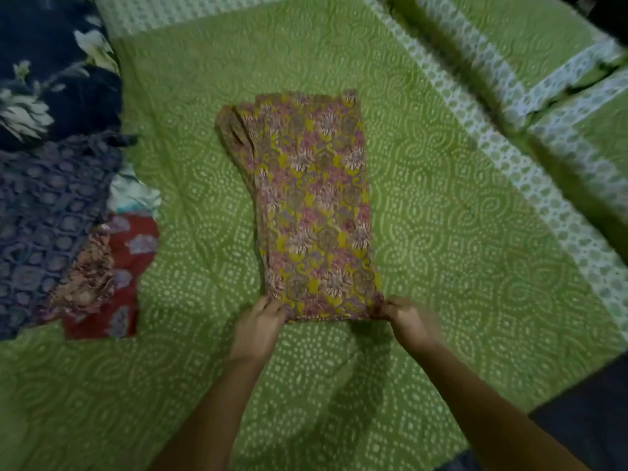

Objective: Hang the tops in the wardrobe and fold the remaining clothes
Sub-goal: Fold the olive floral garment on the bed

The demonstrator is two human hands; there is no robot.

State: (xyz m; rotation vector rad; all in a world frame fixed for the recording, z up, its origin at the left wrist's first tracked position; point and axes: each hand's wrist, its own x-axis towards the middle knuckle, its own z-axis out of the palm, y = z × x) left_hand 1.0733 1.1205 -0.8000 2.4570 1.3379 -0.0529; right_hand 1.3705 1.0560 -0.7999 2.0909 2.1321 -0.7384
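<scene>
A folded floral garment (314, 212), printed in pink, purple and mustard yellow, lies flat near the middle of the bed on a green bedspread (458, 249) with a pale dotted pattern. It is folded into a long narrow strip whose long axis runs straight away from the person, near end at the hands, far end toward the top of the view. At the far end the layers fan slightly to the left, showing several stacked edges.

The left hand (260, 326) pinches the near left corner of the strip, fingers curled over the cloth edge. The right hand (406, 319) holds the near right corner in the same way, a little blurred; its grip is closed on the fabric. Both bare forearms reach in from the bottom of the view.

Well to the left lies a pile of other clothes: a dark blue floral cloth (51, 79) at the far side, a purple patterned garment (47, 212) nearer, and a red flowered piece (115, 300) at the near edge, with a pale bit of fabric (132, 195) showing between them. At the upper right lie two pillows (530, 52) in matching green covers with white patterned borders.
</scene>
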